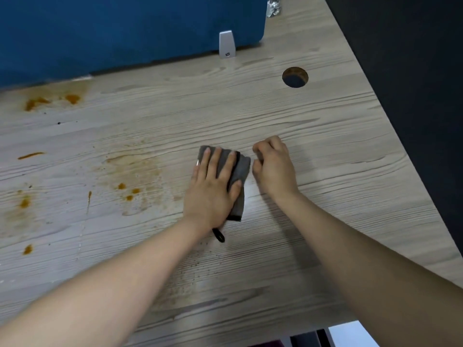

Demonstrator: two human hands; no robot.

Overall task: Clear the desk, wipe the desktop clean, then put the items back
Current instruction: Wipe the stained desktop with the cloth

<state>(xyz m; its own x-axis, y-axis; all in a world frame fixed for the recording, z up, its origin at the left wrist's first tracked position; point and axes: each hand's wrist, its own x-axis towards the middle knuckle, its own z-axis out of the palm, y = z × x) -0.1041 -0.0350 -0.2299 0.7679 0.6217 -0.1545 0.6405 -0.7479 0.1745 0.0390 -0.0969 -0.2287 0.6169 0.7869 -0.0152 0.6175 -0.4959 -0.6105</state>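
desk (325, 151): orange stains (37, 102), cable hole (295, 77)

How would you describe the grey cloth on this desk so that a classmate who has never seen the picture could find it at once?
Start at the blue partition along the back of the wooden desk, then move toward the near edge to the two hands. The grey cloth lies folded flat under the left hand, beside the right hand. It is the only fabric there, black-edged, with a small black loop.
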